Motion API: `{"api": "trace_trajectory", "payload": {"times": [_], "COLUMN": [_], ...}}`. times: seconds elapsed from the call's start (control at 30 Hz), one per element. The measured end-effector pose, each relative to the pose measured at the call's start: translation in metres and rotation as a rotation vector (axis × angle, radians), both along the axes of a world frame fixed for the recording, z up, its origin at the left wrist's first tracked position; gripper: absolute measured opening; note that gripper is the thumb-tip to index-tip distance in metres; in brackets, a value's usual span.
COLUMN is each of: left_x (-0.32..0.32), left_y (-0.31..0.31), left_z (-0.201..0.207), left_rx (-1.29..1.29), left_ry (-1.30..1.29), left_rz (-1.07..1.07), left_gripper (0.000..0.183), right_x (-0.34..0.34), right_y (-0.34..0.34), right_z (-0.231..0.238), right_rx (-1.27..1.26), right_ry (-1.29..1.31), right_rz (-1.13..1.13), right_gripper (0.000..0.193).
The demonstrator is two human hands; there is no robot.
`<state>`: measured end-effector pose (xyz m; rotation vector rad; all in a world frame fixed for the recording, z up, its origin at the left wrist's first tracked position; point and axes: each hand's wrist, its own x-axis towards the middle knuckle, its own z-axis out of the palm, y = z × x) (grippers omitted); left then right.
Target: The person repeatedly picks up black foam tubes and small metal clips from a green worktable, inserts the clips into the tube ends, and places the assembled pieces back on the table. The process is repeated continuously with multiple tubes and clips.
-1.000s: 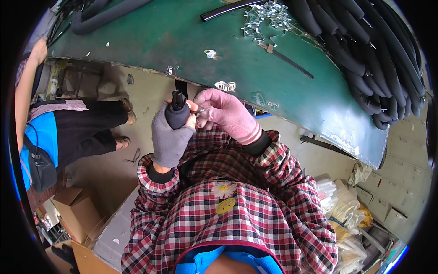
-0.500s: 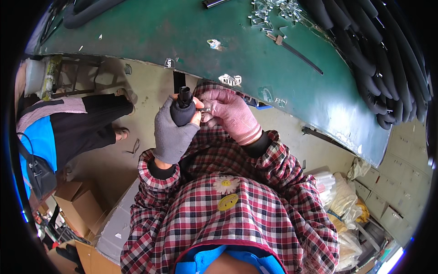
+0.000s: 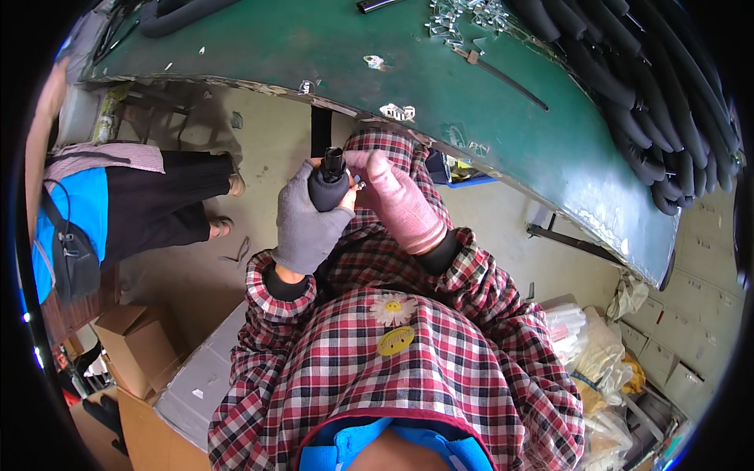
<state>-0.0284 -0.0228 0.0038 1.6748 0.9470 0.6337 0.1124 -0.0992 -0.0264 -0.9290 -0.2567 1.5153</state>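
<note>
My left hand (image 3: pixel 308 218), in a grey glove with bare fingertips, is closed round a foam-covered black tube (image 3: pixel 330 192). The tube's hard black plastic end (image 3: pixel 333 163) points up out of the foam. By my left thumb, at the tube's side, sits a small shiny metal piece (image 3: pixel 360 186), perhaps a clip; its shape is too small to make out. My right hand (image 3: pixel 402 200), in a pink glove, is right beside the tube, thumb raised and fingers stretched toward the plastic end. Its lower fingers are partly hidden.
The green table (image 3: pixel 283 55) lies ahead, with a pile of metal clips (image 3: pixel 455 17), a black strap (image 3: pixel 510 81) and stacked foam-covered tubes (image 3: pixel 628 94) at right. A person (image 3: pixel 126 204) is at left. Cardboard boxes (image 3: pixel 137 345) stand lower left, plastic bags (image 3: pixel 593 353) lower right.
My right fingers have come off the small metal piece and straightened, the thumb lifting. The metal piece stays by my left thumb. The whole view has shifted slightly.
</note>
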Motion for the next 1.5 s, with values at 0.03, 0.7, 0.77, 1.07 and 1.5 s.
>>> {"api": "trace_trajectory", "payload": {"times": [0.03, 0.7, 0.77, 1.07, 1.5], "left_x": [0.001, 0.007, 0.007, -0.001, 0.003], "left_y": [-0.001, 0.001, -0.001, 0.001, -0.009], "left_z": [0.003, -0.001, -0.001, 0.001, -0.001], "left_rx": [0.001, 0.074, 0.051, -0.088, 0.154], "left_ry": [0.028, 0.077, 0.073, 0.02, 0.213], "left_rz": [0.023, 0.162, 0.187, 0.094, -0.131], "left_gripper": [0.03, 0.042, 0.042, 0.037, 0.041], "right_x": [-0.001, -0.026, -0.036, -0.005, 0.008], "right_y": [0.0, 0.006, 0.01, 0.014, 0.019], "right_z": [0.001, 0.011, 0.015, 0.012, 0.026], "right_rx": [0.057, -0.019, -0.011, 0.219, 0.199], "right_ry": [-0.005, 0.004, -0.115, -0.176, -0.004], "right_rz": [0.032, -0.1, -0.176, -0.345, -0.099], "right_gripper": [0.063, 0.046, 0.041, 0.047, 0.057]}}
